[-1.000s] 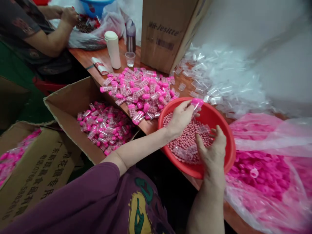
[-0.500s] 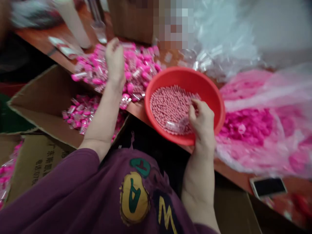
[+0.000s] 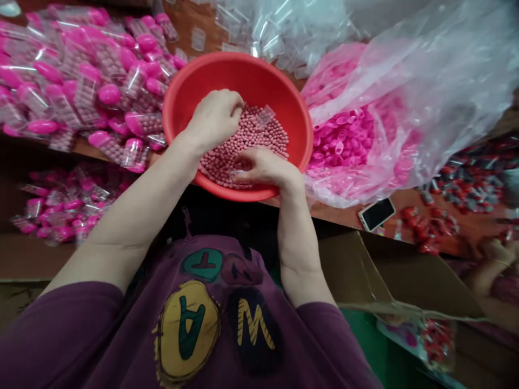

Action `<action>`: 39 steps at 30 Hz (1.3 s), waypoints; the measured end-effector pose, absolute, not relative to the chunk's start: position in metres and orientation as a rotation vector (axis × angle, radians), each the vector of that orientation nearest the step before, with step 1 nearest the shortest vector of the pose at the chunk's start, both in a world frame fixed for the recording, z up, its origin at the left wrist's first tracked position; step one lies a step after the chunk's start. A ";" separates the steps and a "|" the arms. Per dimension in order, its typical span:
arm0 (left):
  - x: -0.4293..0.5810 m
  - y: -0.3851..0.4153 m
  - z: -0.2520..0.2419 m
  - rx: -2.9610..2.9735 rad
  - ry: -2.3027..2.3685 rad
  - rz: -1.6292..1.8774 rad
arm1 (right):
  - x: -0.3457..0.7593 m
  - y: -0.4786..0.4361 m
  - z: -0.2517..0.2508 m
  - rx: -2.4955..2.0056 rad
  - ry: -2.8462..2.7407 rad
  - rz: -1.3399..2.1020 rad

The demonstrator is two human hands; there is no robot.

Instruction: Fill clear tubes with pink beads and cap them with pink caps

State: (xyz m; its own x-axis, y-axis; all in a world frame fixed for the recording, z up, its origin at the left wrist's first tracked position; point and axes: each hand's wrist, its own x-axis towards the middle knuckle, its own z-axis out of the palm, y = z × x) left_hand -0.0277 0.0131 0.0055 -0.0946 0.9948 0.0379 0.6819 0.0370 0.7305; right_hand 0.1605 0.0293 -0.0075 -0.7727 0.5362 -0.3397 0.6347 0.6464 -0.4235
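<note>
Pink beads [image 3: 265,138] loose in red basin [image 3: 287,94], right hand [image 3: 265,165] pinching a clear tube [image 3: 235,176] there, left hand [image 3: 217,119] curled, grip unclear; filled tubes [image 3: 85,97] heaped on bench [image 3: 188,19], empty tubes [image 3: 271,42] and caps [image 3: 343,135] unused

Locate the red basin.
In the head view's upper centre, the red basin sits between pink-capped bottles at left and a plastic bag of pink caps at right.

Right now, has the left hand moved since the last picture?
Yes. Against the red bowl, the left hand has moved right: from over the pink-capped containers to inside the bowl, by the pink beads.
</note>
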 end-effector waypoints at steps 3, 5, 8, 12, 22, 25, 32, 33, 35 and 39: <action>-0.032 0.014 -0.001 1.684 1.876 0.859 | 0.160 0.030 -0.006 0.926 2.599 -0.749; -0.032 0.014 -0.001 1.686 1.828 0.862 | 0.162 0.032 -0.009 1.033 2.648 -0.793; -0.032 0.016 -0.003 1.627 1.713 0.952 | 0.167 0.037 -0.019 1.407 2.878 -0.889; -0.031 0.018 -0.010 1.538 1.460 0.977 | 0.171 0.046 -0.034 1.605 3.062 -1.073; -0.027 0.012 -0.002 1.198 1.293 1.082 | 0.176 0.067 -0.064 1.710 3.120 -1.404; -0.030 0.014 -0.002 1.089 1.339 1.150 | 0.177 0.066 -0.061 1.628 3.137 -1.452; -0.036 0.021 -0.011 1.047 1.452 1.148 | 0.173 0.059 -0.048 1.578 3.177 -1.011; -0.037 0.022 -0.013 1.081 1.473 1.147 | 0.173 0.059 -0.049 1.577 3.186 -0.963; -0.037 0.023 -0.017 1.219 1.514 1.169 | 0.173 0.060 -0.051 1.556 3.210 -0.884; -0.035 0.023 -0.024 1.571 1.492 1.166 | 0.173 0.056 -0.048 1.531 3.216 -0.795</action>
